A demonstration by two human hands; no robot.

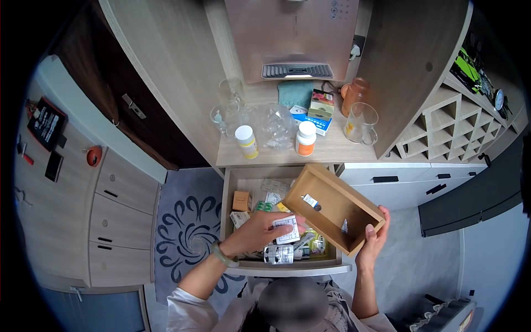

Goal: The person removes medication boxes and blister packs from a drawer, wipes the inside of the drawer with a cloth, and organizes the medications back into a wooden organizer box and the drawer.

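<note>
My left hand (257, 231), with a bangle at the wrist, is closed on a small white printed packet (286, 230) above the open drawer (323, 269). My right hand (371, 239) grips the near right corner of a brown cardboard box (334, 202), which is tilted over the drawer's right side. Inside the box lie a small white slip (310, 201), a dark round item (317, 208) and another small white piece (344, 226). Below my left hand, a black-and-white patterned packet (278, 254) lies in the drawer. An orange-brown small box (241, 201) and green blister packs (264, 206) sit farther back.
On the counter (271, 157) stand a yellow-labelled white bottle (246, 142), an orange-labelled one (305, 139), glass mugs (362, 123), a clear plastic bag (278, 126) and stacked small boxes (321, 105). A water dispenser (293, 39) is behind them. A patterned rug (191, 238) lies left.
</note>
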